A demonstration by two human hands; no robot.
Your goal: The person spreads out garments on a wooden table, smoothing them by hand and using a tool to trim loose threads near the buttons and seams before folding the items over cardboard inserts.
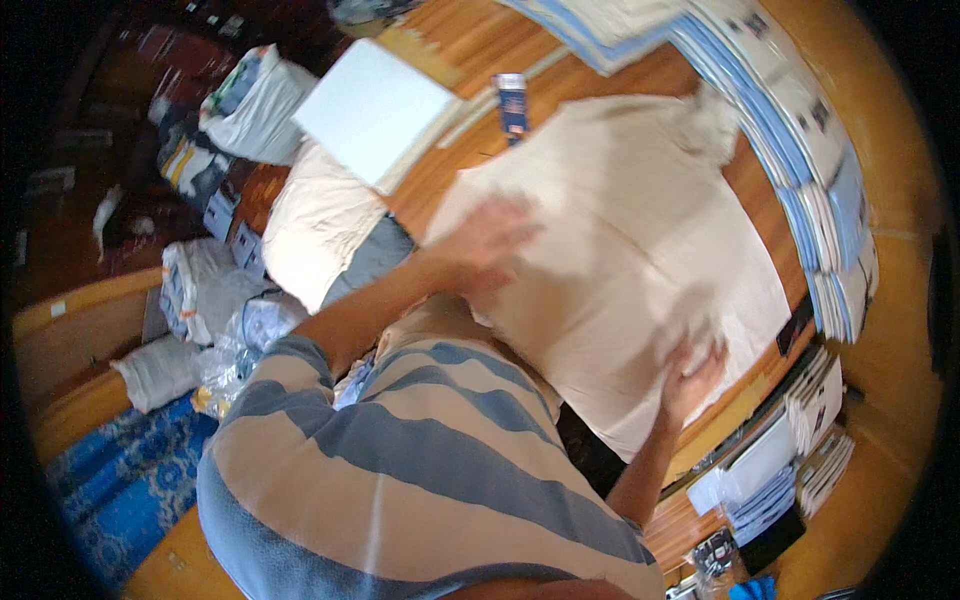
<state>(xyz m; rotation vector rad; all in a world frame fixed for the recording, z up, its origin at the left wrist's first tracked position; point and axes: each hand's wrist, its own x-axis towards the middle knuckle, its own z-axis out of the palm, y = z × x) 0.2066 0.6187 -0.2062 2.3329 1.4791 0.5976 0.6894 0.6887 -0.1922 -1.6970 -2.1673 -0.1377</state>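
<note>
Wooden table [480,50] carries a cream cloth [620,250]; left hand [485,245] lies flat on its near-left edge, right hand [690,375] spreads fingers at its near-right corner.

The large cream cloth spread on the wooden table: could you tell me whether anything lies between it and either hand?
Nothing visible does: the left hand and right hand both rest flat directly on the large cream cloth.

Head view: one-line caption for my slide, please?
Both hands, left and right, pressed flat on a cream cloth spread over a wooden table.
</note>
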